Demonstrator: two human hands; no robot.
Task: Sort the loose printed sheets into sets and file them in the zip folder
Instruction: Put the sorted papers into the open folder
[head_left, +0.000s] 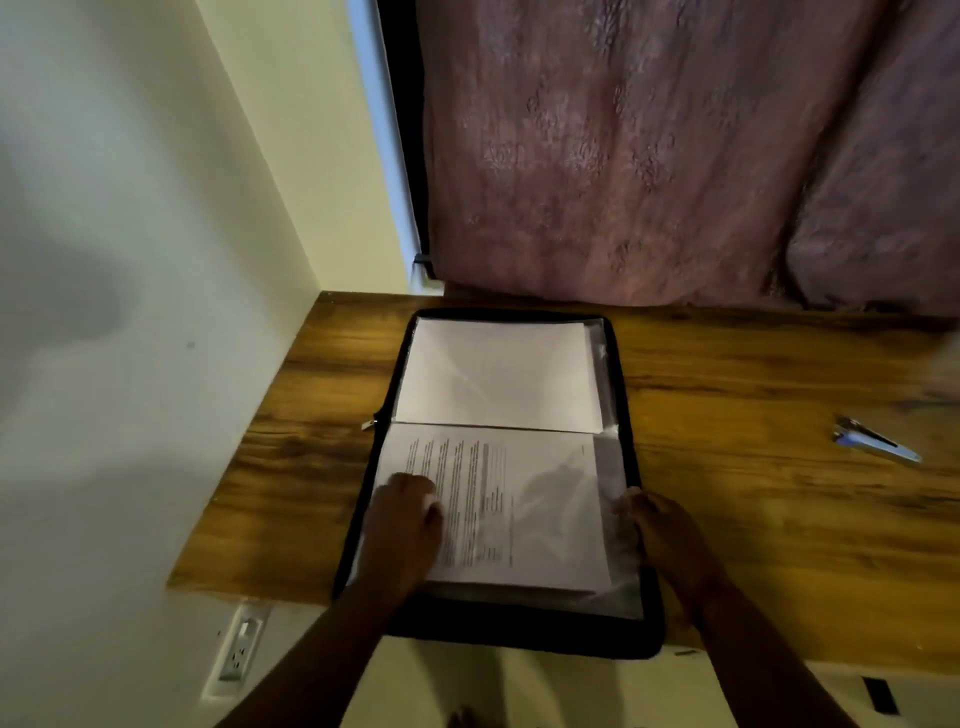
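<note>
A black zip folder (644, 613) lies open on the wooden desk (779, 519), its near edge hanging over the desk's front. Clear plastic sleeves fill it. The far sleeve holds a blank white sheet (498, 374). The near sleeve holds a printed sheet (519, 514) with text running sideways. My left hand (405, 530) rests on the left part of the printed sheet, fingers bent down onto it. My right hand (660, 530) grips the right edge of the near clear sleeve (615, 483).
A silver stapler (872, 441) lies on the desk to the right. A pinkish curtain (675, 156) hangs behind the desk. A wall runs along the left, with a power socket (239, 649) below the desk.
</note>
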